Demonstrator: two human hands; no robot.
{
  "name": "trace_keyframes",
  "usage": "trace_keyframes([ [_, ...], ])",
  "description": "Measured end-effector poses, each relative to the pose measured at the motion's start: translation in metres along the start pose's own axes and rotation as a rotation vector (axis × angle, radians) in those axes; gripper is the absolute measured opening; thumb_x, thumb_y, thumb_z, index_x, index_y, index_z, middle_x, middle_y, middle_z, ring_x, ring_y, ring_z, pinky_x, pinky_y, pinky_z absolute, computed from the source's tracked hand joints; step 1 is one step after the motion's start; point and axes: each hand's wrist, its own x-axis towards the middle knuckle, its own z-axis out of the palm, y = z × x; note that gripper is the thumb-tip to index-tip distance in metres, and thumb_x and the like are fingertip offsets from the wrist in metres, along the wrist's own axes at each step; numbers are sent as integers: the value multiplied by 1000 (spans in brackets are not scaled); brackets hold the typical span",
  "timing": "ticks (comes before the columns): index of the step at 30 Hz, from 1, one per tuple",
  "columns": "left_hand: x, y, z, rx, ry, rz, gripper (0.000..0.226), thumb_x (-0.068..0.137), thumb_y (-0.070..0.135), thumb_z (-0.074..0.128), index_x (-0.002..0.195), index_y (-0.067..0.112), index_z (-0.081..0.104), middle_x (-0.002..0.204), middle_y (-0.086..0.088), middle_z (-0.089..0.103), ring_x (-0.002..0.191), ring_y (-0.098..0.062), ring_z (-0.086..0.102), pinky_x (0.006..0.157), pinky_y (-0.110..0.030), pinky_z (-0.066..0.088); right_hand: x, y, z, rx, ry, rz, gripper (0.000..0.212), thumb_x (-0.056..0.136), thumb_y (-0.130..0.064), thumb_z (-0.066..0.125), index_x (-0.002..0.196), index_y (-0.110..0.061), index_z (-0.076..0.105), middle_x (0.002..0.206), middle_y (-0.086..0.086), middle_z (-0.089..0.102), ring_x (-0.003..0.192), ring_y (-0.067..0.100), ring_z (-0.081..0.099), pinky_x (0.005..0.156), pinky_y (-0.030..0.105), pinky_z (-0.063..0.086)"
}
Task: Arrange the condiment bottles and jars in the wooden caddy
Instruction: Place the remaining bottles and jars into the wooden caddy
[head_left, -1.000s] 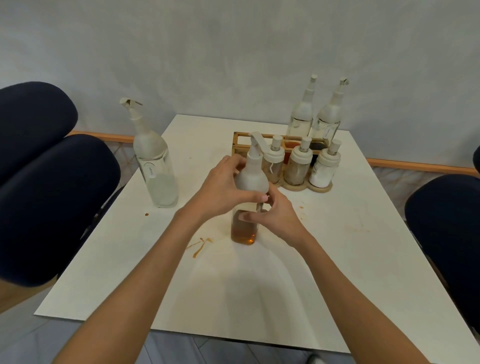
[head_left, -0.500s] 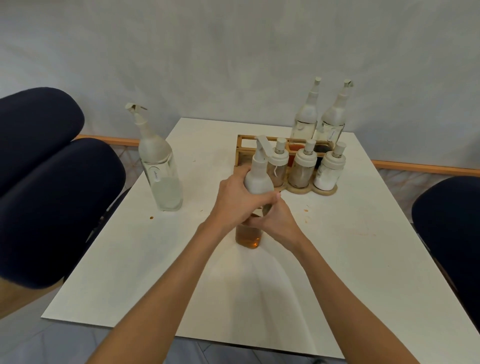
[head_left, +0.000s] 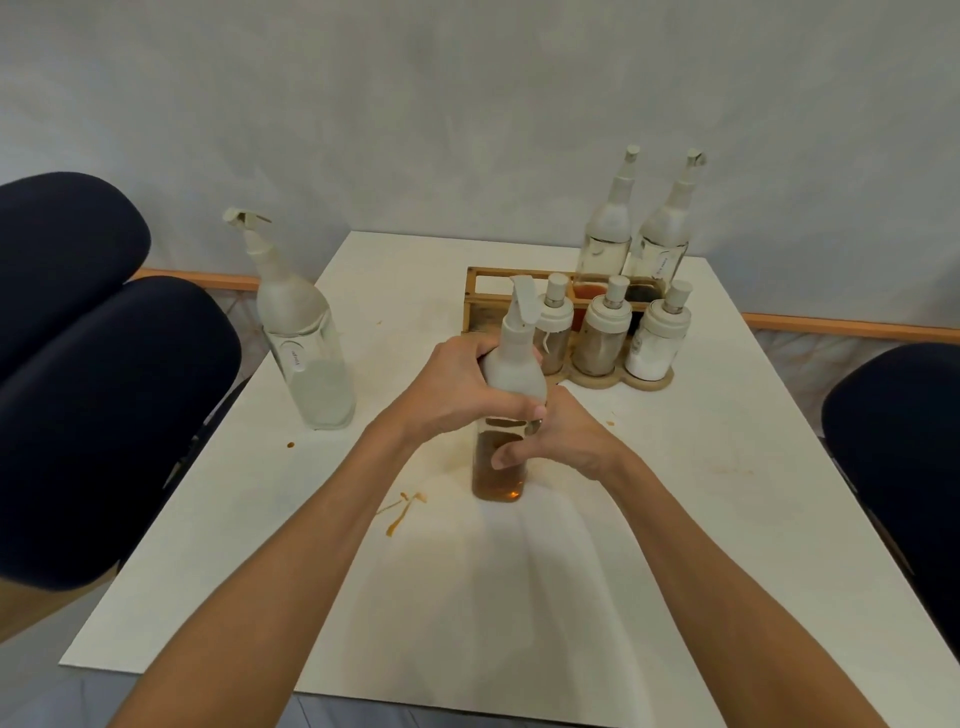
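A glass bottle of amber liquid (head_left: 497, 478) with a white pour top stands upright on the white table (head_left: 701, 493), in front of the wooden caddy (head_left: 480, 299). My left hand (head_left: 457, 387) wraps the bottle's white shoulder. My right hand (head_left: 561, 439) grips the glass body lower down. In the caddy's back row stand two tall bottles (head_left: 608, 234) (head_left: 667, 239); its front row holds three small white-capped jars (head_left: 602, 338). The caddy's left back section is bare. A large clear bottle (head_left: 306, 348) stands apart on the table at the left.
Brown sauce smears (head_left: 402, 512) and small drops mark the table near the amber bottle. Dark blue chairs flank the table, one on the left (head_left: 104, 415) and one on the right (head_left: 898, 441). A grey wall rises behind.
My left hand has slid around the bottle's white shoulder and my right hand has shifted slightly on the glass. The bottle stays upright at the same spot.
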Motion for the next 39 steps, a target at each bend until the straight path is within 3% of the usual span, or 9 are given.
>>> trace_keyframes([
  [5, 4, 4, -6, 3, -93, 5, 43, 62, 17, 90, 99, 26, 71, 98, 7, 70, 97, -13, 65, 85, -33, 57, 1, -1, -3, 7, -52, 0, 65, 61, 7, 85, 110, -28, 59, 99, -10, 67, 93, -1, 64, 73, 15, 49],
  [10, 1, 6, -6, 17, -101, -14, 44, 63, 22, 89, 103, 25, 70, 100, 5, 70, 98, -15, 66, 87, -37, 58, 0, -8, -6, 9, -94, -7, 69, 64, 8, 83, 114, -32, 55, 106, -10, 65, 103, 3, 61, 80, 18, 50],
  [14, -10, 7, 21, 41, 255, -55, 52, 62, 36, 87, 107, 25, 64, 94, 10, 69, 87, -6, 66, 73, -22, 54, -14, 7, 10, 140, 125, -65, 89, 70, 5, 80, 140, -28, 38, 125, -13, 57, 110, -7, 56, 86, 16, 47],
  [18, -11, 15, 44, 47, 534, -82, 47, 70, 38, 82, 104, 23, 54, 96, 7, 64, 86, -10, 61, 63, -11, 41, -25, 16, 44, 122, 394, -129, 95, 70, -10, 84, 139, -35, 24, 133, -27, 44, 122, -11, 46, 98, 14, 42],
  [23, -4, 11, 43, 69, 493, -93, 54, 69, 36, 83, 111, 19, 55, 100, 3, 65, 90, -14, 62, 69, -19, 45, -5, 2, 68, 144, 585, -93, 75, 74, -14, 80, 129, -28, 32, 113, -10, 59, 94, -2, 65, 73, 13, 52],
  [25, -3, 10, 38, 77, 452, -104, 57, 70, 34, 83, 117, 19, 56, 100, 5, 63, 92, -13, 60, 72, -19, 44, 2, 4, 67, 120, 620, -4, 71, 73, -19, 81, 130, -22, 40, 106, -12, 62, 94, 2, 64, 74, 15, 52],
  [27, 1, 8, 32, 83, 416, -120, 57, 70, 32, 83, 119, 22, 56, 100, 6, 62, 93, -13, 59, 77, -25, 49, 8, 9, 63, 84, 596, 61, 70, 67, -21, 84, 126, -22, 47, 105, -13, 63, 95, 3, 64, 78, 18, 53],
  [33, 14, 1, 23, 90, 351, -51, 48, 63, 26, 86, 102, 21, 59, 91, 4, 64, 90, -17, 62, 79, -31, 54, 21, 12, 45, -29, 447, 173, 57, 64, -16, 87, 111, -17, 54, 80, -22, 56, 68, -10, 53, 50, 2, 38],
  [39, 22, -6, 21, 50, 296, -11, 48, 59, 21, 87, 102, 14, 65, 92, 1, 67, 90, -19, 64, 79, -34, 55, 21, 16, 37, -24, 389, 161, 56, 59, -18, 89, 107, -16, 59, 88, -14, 65, 82, 0, 63, 69, 16, 52],
])
